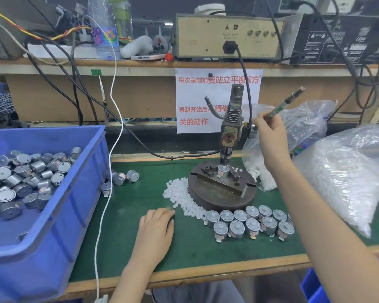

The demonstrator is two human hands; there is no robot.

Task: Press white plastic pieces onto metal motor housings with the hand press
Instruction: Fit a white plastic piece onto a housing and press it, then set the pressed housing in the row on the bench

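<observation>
Low centre, the left hand (157, 226) lies palm-down on the green mat (140, 248), fingers relaxed at the white plastic pieces (184, 197). Right hand (269, 127) grips the hand press (230, 132) lever (293, 99); a motor housing (223, 171) sits under the ram. A blue bin (74, 215) stands left, and bags of pieces (348, 171) crowd the right.

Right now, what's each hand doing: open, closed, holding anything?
Left hand: palm down on the mat by the white pieces; cannot tell if it pinches one.
Right hand: closed, gripping the lever.
</observation>
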